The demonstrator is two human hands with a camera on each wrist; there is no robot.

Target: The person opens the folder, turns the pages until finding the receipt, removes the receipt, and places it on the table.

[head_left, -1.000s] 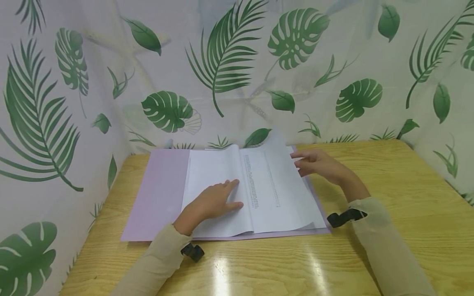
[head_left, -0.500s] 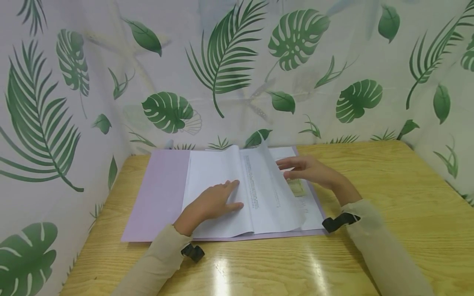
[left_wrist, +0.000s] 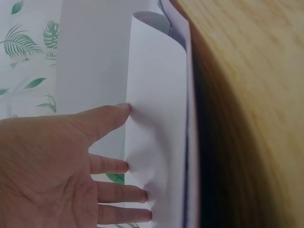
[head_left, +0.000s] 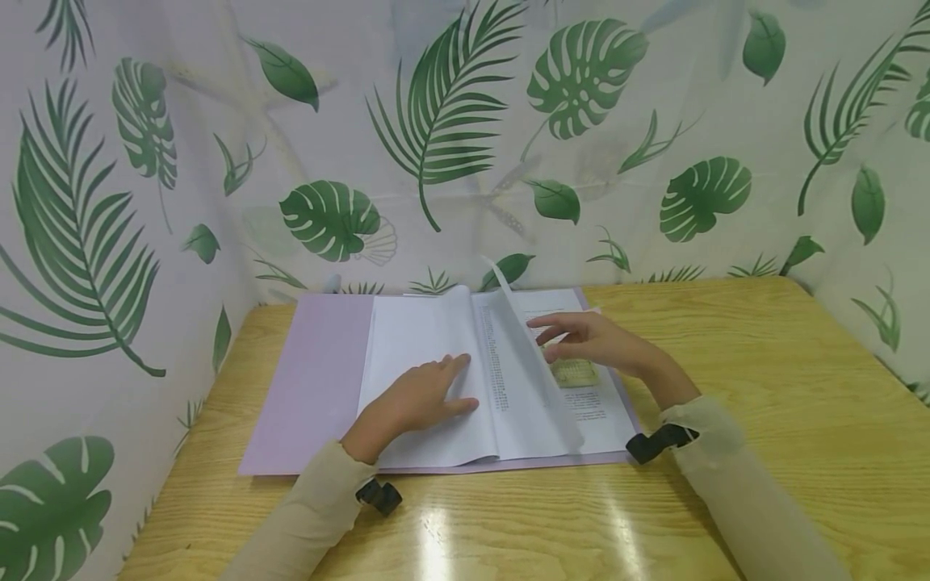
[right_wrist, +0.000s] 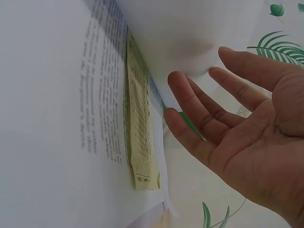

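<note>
An open purple folder (head_left: 312, 379) of white sheets lies on the table. My left hand (head_left: 412, 394) rests on the left-hand page (head_left: 407, 323), its fingers spread and thumb out toward the fold. In the left wrist view its fingertips press on the curved paper (left_wrist: 159, 95). A printed sheet (head_left: 519, 379) stands half raised at the middle, leaning left. My right hand (head_left: 599, 343) is at its right face, fingers loosely bent and touching it without pinching. Under that hand lies a printed page (head_left: 603, 420) bearing a yellow slip of paper (head_left: 579, 373), seen closer in the right wrist view.
The wooden table (head_left: 763, 387) spreads to the right and in front of the folder. A leaf-patterned curtain (head_left: 465, 121) stands behind and along both sides. Black wrist straps (head_left: 661, 442) sit on both sleeves.
My right hand has moved left, pushing the printed sheet up and over toward the fold. The page beneath and its yellow slip have come into view. My left hand has stayed put.
</note>
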